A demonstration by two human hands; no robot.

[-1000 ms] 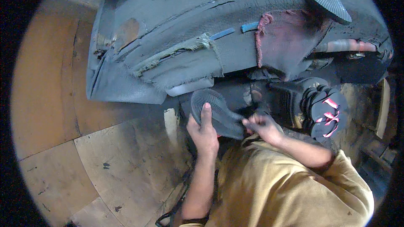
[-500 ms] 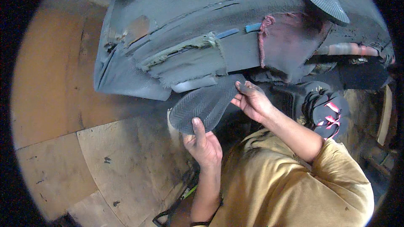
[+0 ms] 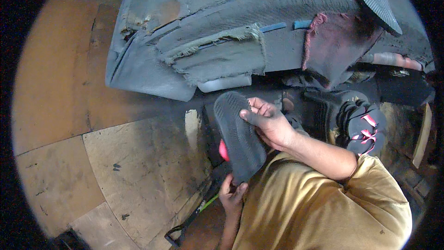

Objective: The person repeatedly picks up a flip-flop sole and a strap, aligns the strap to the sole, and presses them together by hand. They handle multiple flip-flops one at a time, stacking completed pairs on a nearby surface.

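A black flip-flop (image 3: 238, 134) is held up in front of me, its ridged underside facing the camera. Part of its pink strap (image 3: 224, 150) sticks out past the left edge. My right hand (image 3: 272, 125) is closed on the upper right side, thumb lying over the sole. At the lower end, my left hand (image 3: 232, 195) pinches the edge between thumb and fingers. The strap side is mostly hidden behind the sole.
A dusty grey padded surface (image 3: 222, 0) with a frayed grey cloth patch (image 3: 226, 55) and a reddish cloth (image 3: 340, 41) lies ahead. Another flip-flop (image 3: 377, 4) rests on it at far right. Several pink-strapped flip-flops (image 3: 365, 127) are stacked to the right. Worn boards (image 3: 138, 176) cover the left.
The flip-flop has swung from slanting to nearly upright, and its pink strap now shows. My left hand has moved down; my right hand has shifted slightly down along the edge.
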